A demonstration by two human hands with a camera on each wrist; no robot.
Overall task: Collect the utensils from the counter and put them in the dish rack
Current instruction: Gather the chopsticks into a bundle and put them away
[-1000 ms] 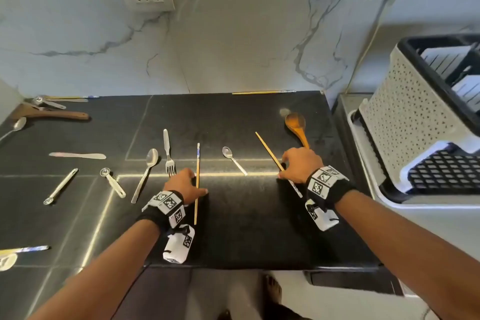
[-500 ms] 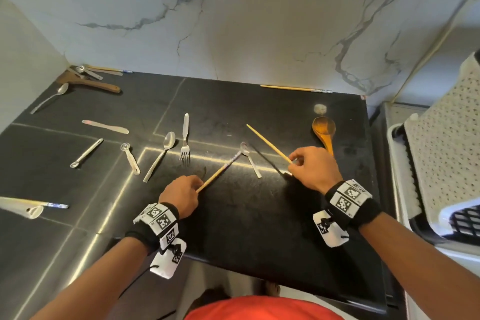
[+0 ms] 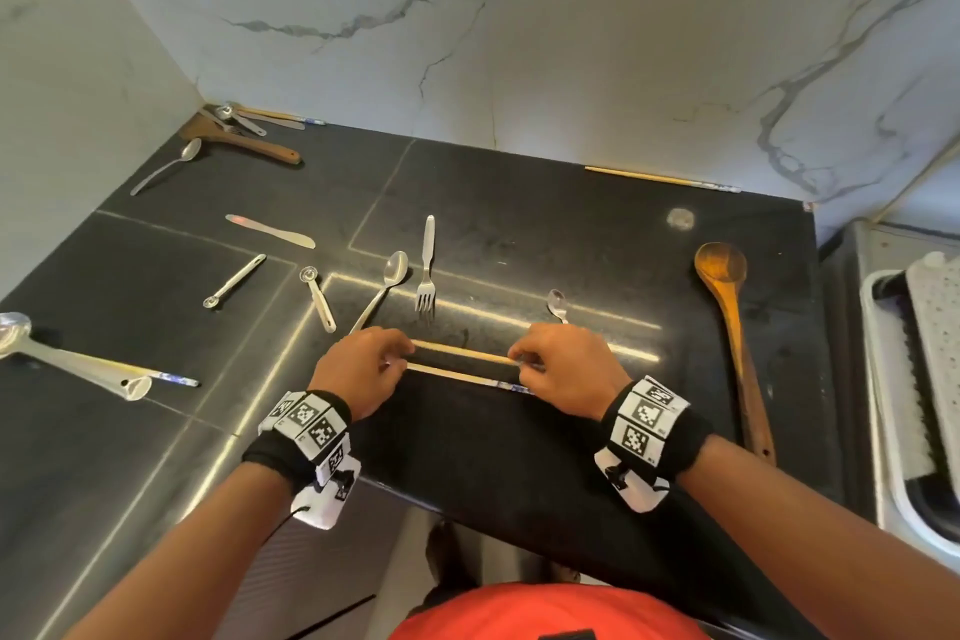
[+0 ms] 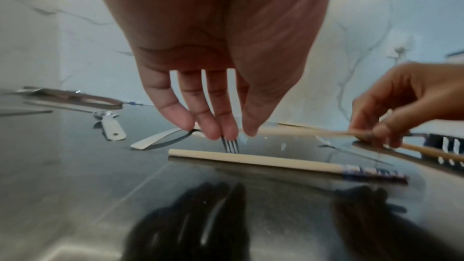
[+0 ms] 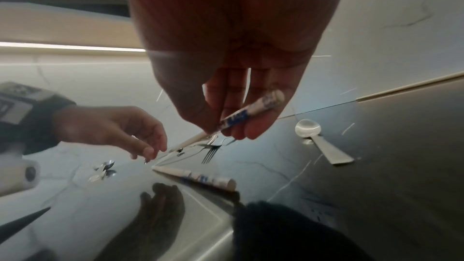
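Head view: no legible writing.

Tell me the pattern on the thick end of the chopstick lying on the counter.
Blue-and-white print on the chopstick; the left wrist view shows it best.

chopsticks (image 3: pixel 462 353) 5 | fork (image 3: pixel 426 270) 1 | butter knife (image 3: pixel 270 231) 1 | wooden spoon (image 3: pixel 727 301) 1 | wooden spatula (image 3: pixel 244 146) 1 | ladle (image 3: pixel 67 361) 1
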